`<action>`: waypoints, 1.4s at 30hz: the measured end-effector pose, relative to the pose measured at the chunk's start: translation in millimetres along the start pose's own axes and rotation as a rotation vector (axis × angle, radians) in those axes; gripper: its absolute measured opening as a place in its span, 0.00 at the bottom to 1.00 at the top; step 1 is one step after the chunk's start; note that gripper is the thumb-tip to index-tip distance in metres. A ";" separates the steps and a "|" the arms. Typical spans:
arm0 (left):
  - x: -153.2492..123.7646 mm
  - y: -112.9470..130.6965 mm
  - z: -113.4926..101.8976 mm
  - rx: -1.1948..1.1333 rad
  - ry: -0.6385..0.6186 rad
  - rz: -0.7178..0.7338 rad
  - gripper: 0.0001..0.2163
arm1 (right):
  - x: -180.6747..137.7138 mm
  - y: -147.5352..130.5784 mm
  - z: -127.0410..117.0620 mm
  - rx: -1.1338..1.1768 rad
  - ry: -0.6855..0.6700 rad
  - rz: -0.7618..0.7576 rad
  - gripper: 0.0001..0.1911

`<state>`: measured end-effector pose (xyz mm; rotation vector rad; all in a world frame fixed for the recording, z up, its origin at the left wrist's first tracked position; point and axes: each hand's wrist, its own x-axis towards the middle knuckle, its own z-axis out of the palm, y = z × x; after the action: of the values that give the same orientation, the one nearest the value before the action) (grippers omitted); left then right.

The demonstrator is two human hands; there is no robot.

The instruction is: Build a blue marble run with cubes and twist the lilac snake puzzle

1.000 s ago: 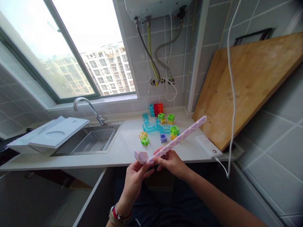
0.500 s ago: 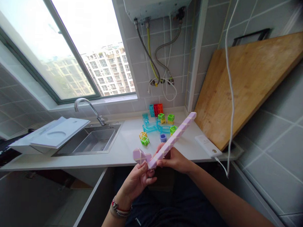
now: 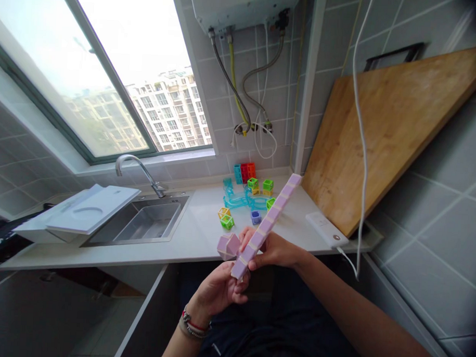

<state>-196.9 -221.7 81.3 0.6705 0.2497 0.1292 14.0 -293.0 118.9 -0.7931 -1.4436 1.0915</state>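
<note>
Pink stick: the long pink stick [image 3: 268, 221] is up over the near edge of the white counter [image 3: 197, 219], in both hands. It tilts, with its far end up to the right.
Pink lump: a pink lump [image 3: 228, 246] sits just left of the stick's near end. Fingers hide whether the two join.
Right hand: the right hand [image 3: 276, 250] is clamped on the stick's lower part, thumb on the near side.
Left hand: the left hand [image 3: 220, 287] is pinched on the stick's near end, just below the lump. Some of its fingertips are hidden.
Wrist: bracelets [image 3: 194, 326] go around the left wrist.
Near blocks: a yellow block [image 3: 223, 213] touches a green block [image 3: 227, 222]. A purple block [image 3: 256, 217] is to their right.
Far blocks: blue track pieces [image 3: 237, 201] lie past those, and a red block [image 3: 247, 173] stands by the far wall.
Left side: a silver tap [image 3: 139, 170] bends over the sink [image 3: 143, 217].
Right side: a big wooden board [image 3: 391, 137] leans on the wall, behind a white power strip [image 3: 327, 229].
</note>
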 end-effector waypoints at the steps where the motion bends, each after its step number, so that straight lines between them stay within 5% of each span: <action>1: 0.6 0.0 0.7 -0.017 0.012 0.013 0.14 | -0.1 0.7 0.8 0.017 0.038 0.027 0.23; 8: 10.5 1.7 2.3 0.208 0.322 0.293 0.12 | -8.9 9.9 7.9 0.113 0.511 0.262 0.23; 16: 16.9 -7.0 -3.2 0.645 0.424 0.503 0.21 | -5.7 14.5 15.8 -0.052 0.602 0.299 0.24; 22: 9.7 -3.6 -1.2 0.916 0.401 0.572 0.15 | -8.8 7.9 12.6 -0.077 0.400 0.239 0.21; 30: 6.2 -2.5 9.6 0.482 0.326 0.273 0.18 | -16.7 -1.1 18.9 -0.307 0.354 0.189 0.18; 36: 12.7 -6.4 19.8 0.272 0.311 0.260 0.18 | -13.6 10.6 15.9 -0.119 0.431 0.215 0.20; 42: 19.0 -5.1 23.4 0.376 0.420 0.344 0.20 | -15.8 11.8 10.5 -0.182 0.418 0.168 0.17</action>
<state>-172.1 -236.0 92.3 1.0570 0.5696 0.5658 5.2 -305.3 102.5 -1.2125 -1.1438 0.8584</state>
